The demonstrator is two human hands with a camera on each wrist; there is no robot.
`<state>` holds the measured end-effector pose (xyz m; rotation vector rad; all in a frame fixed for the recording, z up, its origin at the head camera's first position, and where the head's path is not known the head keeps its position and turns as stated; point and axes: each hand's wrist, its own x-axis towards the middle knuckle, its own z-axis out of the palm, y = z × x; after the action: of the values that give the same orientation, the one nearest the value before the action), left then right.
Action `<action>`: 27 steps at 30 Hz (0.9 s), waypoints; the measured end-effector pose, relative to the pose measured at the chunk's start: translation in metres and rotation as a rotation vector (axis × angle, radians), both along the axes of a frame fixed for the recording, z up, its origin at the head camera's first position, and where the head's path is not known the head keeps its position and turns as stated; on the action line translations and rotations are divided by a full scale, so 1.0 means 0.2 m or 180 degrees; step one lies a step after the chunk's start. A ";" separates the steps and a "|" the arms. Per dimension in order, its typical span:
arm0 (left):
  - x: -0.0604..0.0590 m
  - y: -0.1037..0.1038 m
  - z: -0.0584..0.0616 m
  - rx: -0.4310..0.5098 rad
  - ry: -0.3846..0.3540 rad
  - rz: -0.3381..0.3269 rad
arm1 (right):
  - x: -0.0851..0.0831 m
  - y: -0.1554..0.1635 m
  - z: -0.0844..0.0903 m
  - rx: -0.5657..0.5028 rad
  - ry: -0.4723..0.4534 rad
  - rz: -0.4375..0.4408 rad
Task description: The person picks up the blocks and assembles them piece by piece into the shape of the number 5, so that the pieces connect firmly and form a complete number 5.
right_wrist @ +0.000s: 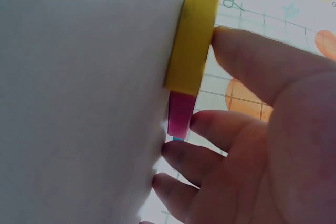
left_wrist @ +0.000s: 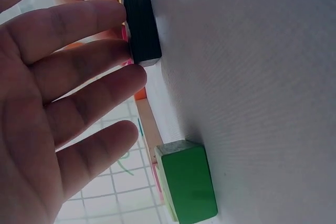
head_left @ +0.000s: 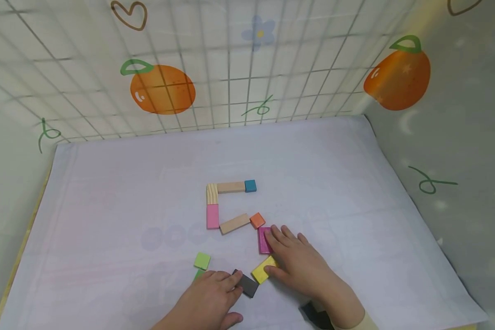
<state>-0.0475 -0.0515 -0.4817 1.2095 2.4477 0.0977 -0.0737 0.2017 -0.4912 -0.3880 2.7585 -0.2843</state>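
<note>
- Two blocks in play near the front of the worktop point(head_left: 107, 183): black block point(head_left: 247, 285) and yellow block point(head_left: 265, 269), corner to corner, almost touching.
- Left hand point(head_left: 208, 300) flat, fingers point(left_wrist: 100, 51) straight, tips pressed to the black block's near-left edge; nothing gripped.
- Right hand point(head_left: 299, 263) spread and relaxed, thumb against the yellow block's side, other fingertips point(right_wrist: 181, 153) resting by the magenta block point(head_left: 264, 240); no pinch.
- Black block's long axis slanted, running away and to the right of the left fingertips, toward the yellow one.
- Green blocks point(head_left: 202, 261) just left of the left hand; left hand nearer to black, right to yellow.
</note>
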 end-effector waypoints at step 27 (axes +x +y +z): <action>0.01 -0.32 -0.06 0.0877 0.0955 0.1003 | 0.05 0.14 0.11 -0.0577 0.0462 -0.0215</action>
<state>-0.0460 -0.1161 -0.4946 0.9897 2.9531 0.3786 -0.0639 0.2290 -0.4691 -0.3748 2.9014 -0.5462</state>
